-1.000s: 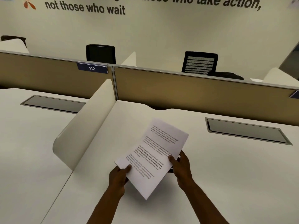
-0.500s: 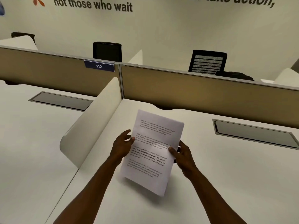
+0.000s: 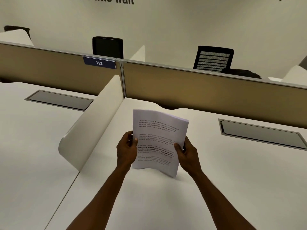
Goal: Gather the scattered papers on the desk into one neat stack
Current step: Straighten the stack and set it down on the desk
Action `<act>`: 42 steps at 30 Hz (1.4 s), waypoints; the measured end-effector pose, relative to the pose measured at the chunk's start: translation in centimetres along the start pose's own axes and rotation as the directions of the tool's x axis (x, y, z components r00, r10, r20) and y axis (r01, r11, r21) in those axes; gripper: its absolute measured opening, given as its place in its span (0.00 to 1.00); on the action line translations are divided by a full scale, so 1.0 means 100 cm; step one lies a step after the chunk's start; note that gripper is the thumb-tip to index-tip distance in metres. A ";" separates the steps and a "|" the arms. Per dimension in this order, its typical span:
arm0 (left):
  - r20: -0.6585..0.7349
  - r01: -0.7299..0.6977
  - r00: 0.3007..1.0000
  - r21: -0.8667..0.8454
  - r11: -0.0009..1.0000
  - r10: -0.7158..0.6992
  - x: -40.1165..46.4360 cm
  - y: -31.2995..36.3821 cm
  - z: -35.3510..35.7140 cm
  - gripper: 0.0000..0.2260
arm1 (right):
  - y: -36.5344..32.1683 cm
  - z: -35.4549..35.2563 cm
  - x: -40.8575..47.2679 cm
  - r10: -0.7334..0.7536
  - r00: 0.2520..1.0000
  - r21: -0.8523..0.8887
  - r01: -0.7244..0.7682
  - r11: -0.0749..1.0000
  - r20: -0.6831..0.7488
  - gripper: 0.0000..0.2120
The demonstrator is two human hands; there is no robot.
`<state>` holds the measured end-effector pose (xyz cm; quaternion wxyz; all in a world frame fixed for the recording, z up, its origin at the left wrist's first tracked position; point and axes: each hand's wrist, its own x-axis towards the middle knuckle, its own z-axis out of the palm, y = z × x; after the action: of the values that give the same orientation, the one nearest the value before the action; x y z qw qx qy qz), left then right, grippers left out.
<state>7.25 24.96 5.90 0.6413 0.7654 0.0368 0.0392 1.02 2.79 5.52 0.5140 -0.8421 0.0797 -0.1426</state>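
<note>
My left hand [image 3: 127, 149] and right hand [image 3: 186, 153] grip the papers [image 3: 159, 140] by their side edges — upright above the desk [image 3: 216, 188].

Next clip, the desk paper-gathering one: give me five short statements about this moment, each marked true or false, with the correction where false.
1. Both hands hold the papers, the left hand on their left edge and the right hand on their right edge. True.
2. The papers lie flat on the desk. False: they are held up, roughly upright, with the bottom edge at or just above the desk.
3. The top sheet is blank. False: it carries several blocks of printed text.
4. The blue tag on the partition reads 112. True.
5. More loose sheets are scattered on the desk. False: none shows outside the hands.
</note>
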 end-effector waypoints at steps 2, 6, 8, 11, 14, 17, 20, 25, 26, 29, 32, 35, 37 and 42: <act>0.028 -0.016 0.999 0.019 1.000 0.015 -0.007 -0.010 0.003 0.10 | 0.009 0.006 -0.008 0.039 0.999 0.003 -0.039 0.999 -0.002 0.12; 0.002 -0.046 0.999 0.042 0.998 0.046 -0.007 -0.019 0.005 0.10 | 0.018 0.012 -0.016 0.080 0.996 0.024 -0.080 0.997 -0.038 0.07; -0.023 -0.057 0.998 0.040 0.998 0.058 -0.009 -0.018 0.004 0.11 | 0.018 0.012 -0.017 0.075 0.995 0.034 -0.073 0.997 -0.068 0.05; -0.045 -0.084 0.995 0.014 0.996 0.084 -0.010 -0.016 0.002 0.12 | 0.017 0.012 -0.016 0.060 0.992 0.054 -0.054 0.997 -0.109 0.04; -0.048 -0.108 0.993 0.025 0.994 0.109 -0.009 -0.014 0.001 0.12 | 0.018 0.013 -0.017 0.052 0.989 0.065 -0.044 0.997 -0.137 0.03; -0.031 -0.096 0.995 0.048 0.994 0.097 -0.010 -0.019 0.002 0.13 | 0.021 0.018 -0.021 0.065 0.991 0.048 -0.060 0.997 -0.117 0.06; -0.018 -0.077 0.997 0.080 0.994 0.079 -0.008 -0.024 0.002 0.11 | 0.024 0.020 -0.023 0.089 0.989 0.005 -0.089 0.996 -0.116 0.08; -0.037 -0.031 0.999 0.134 0.990 0.036 0.002 -0.025 0.000 0.09 | 0.028 0.019 -0.017 0.129 0.980 -0.030 -0.135 0.990 -0.153 0.08; -0.035 -0.030 0.999 0.135 0.990 0.035 0.005 -0.023 0.000 0.09 | 0.027 0.018 -0.014 0.123 0.980 -0.038 -0.130 0.991 -0.160 0.08; -0.041 -0.034 0.998 0.130 0.991 0.040 0.016 -0.015 -0.002 0.10 | 0.023 0.017 -0.003 0.096 0.981 -0.056 -0.107 0.993 -0.166 0.09; -0.046 -0.039 0.998 0.151 0.988 0.047 0.027 -0.009 -0.004 0.10 | 0.018 0.019 0.007 0.103 0.984 -0.039 -0.109 0.993 -0.144 0.09; -0.041 -0.055 0.997 0.204 0.977 0.065 0.041 -0.004 -0.009 0.10 | 0.012 0.022 0.019 0.134 0.983 -0.013 -0.137 0.991 -0.127 0.09; -0.039 -0.066 0.996 0.247 0.967 0.078 0.054 0.001 -0.013 0.11 | 0.009 0.026 0.029 0.170 0.979 0.013 -0.169 0.985 -0.112 0.10; -0.026 -0.056 0.997 0.341 0.938 0.069 0.089 0.012 -0.020 0.12 | 0.003 0.042 0.056 0.299 0.954 0.133 -0.294 0.946 -0.014 0.10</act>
<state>15.86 27.69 7.55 0.4971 0.8645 0.0311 0.0670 7.68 4.67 4.32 0.5817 -0.7829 0.2045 -0.0827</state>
